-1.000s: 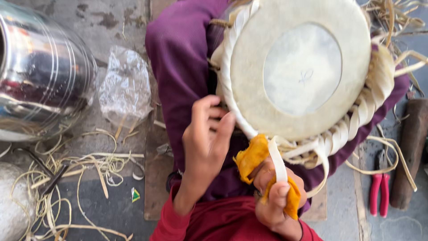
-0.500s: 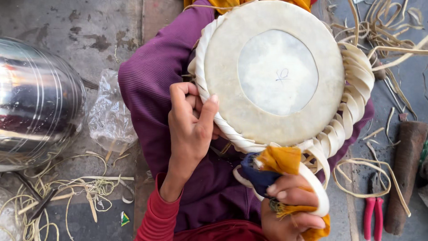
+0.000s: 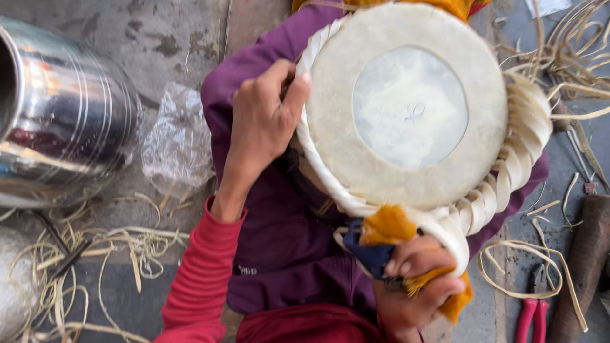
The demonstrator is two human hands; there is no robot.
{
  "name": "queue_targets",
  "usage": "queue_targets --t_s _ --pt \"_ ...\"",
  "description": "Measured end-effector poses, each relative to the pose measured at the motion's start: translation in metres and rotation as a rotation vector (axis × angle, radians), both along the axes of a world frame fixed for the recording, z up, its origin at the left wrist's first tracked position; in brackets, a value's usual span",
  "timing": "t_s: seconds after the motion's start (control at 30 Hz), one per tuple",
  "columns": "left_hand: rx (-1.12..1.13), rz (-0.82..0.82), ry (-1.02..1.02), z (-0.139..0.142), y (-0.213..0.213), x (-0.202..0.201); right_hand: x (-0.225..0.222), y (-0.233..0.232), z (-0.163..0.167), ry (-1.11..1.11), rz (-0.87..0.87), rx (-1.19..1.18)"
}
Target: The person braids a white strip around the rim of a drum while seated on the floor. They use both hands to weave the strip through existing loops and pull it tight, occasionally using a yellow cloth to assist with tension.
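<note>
A round drum head (image 3: 406, 108) of pale hide, with a lighter centre circle and a braided rim of cream straps (image 3: 521, 140), rests on my lap over purple cloth (image 3: 279, 248). My left hand (image 3: 264, 121) grips the drum's left rim, thumb on the braid. My right hand (image 3: 413, 286), low in front, is closed on a wide cream strap (image 3: 451, 238) through a yellow and blue cloth (image 3: 387, 232) wrapped about my fingers.
A shiny steel vessel (image 3: 57, 121) lies at the left, with a crumpled clear plastic bag (image 3: 175, 143) beside it. Loose hide strips (image 3: 95, 254) litter the grey floor at left and right. Red-handled pliers (image 3: 530, 317) and a dark wooden tool (image 3: 581, 267) lie at lower right.
The view has drawn in closer to the drum. My left hand has moved up from under the drum onto its left rim. My right hand has kept hold of the strap and cloth.
</note>
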State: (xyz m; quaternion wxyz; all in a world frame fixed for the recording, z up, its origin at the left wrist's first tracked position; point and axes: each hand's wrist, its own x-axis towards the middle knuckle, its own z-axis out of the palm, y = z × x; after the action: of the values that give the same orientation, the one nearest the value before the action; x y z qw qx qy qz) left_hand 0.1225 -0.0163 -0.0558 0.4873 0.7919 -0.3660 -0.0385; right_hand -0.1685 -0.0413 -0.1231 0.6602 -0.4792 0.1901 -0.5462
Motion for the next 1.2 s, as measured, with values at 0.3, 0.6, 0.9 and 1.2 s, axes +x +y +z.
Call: queue_targets --t_s 0.3,0.6,0.9,1.2 --pt "-0.256 0.01 -0.084 0.01 0.012 -0.026 -0.018 0.002 0.035 0.445 -0.319 -0.27" --pt "-0.223 -0.494 -0.727 -0.014 0.052 -0.161 -0.092 -0.017 0.06 0.624 -0.891 -0.485" --pt "-0.121 -0.509 -0.08 0.037 0.073 -0.171 -0.033 -0.005 0.054 0.895 -0.266 -0.479" --pt "0.053 -0.181 -0.582 0.076 -0.031 -0.181 -0.06 -0.001 0.03 0.938 -0.38 -0.733"
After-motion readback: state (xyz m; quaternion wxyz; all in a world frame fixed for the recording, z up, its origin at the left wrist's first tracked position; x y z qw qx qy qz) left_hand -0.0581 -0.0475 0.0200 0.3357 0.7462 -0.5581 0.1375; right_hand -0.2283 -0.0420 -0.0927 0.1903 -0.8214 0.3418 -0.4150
